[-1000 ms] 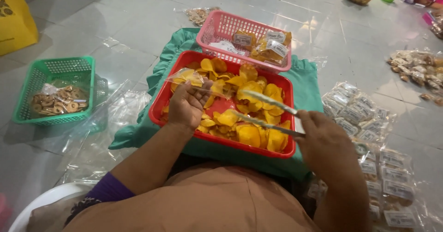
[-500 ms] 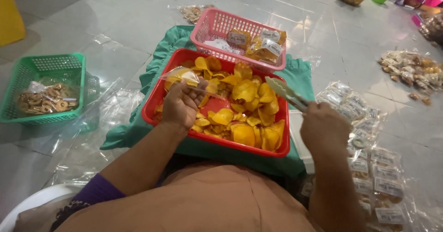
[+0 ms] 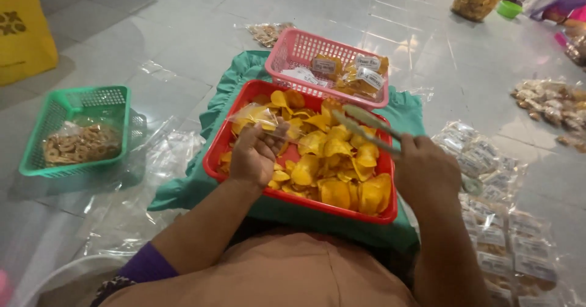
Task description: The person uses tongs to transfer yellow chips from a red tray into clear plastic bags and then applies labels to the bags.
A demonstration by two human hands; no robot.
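We see the left hand closed around a clear bag with some chips inside, over the left part of the red tray. The right hand grips tongs firmly at the tray's right edge; their tips are a little apart above the yellow chips. Behind the tray's far edge a pink basket holds filled packs. The tray lies on a green cloth.

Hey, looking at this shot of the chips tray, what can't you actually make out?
- Tongs, head view: motion-blurred, so whether the tips grip a chip is unclear.
- Clear bag: its lower part is hidden by the left hand.
- Right hand: fingers curled away, grip unseen.
- Packets: cut off by the right edge.
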